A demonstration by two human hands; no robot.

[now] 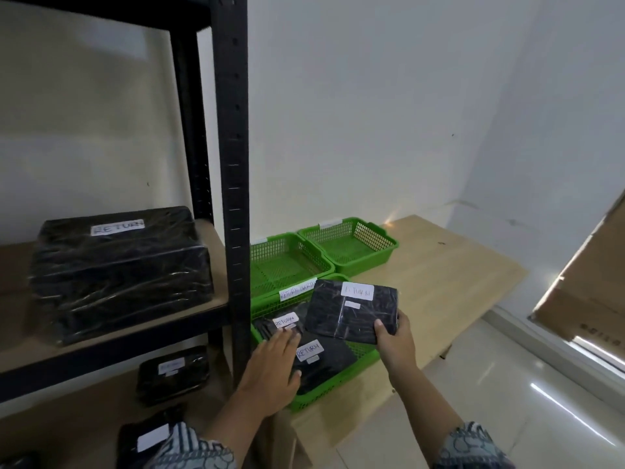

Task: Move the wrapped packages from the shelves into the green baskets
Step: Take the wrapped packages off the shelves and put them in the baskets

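Observation:
My right hand [394, 345] grips a flat black wrapped package [351, 311] with a white RETURN label, held above the nearest green basket [367, 360]. That basket holds two more black labelled packages [314, 360]. My left hand [272, 368] lies flat, fingers spread, over the basket's left side and touches those packages. A large black wrapped package [118, 269] marked RETURN rests on the middle shelf [216, 299]. A smaller one [172, 374] sits on the shelf below, and another [145, 441] lies at the bottom left.
Two more green baskets [287, 262] [351, 243] stand behind the near one on a low wooden table [439, 275]. The black shelf upright [233, 164] rises just left of the baskets. A cardboard box [588, 292] leans at the right. White tiled floor [507, 384] lies below.

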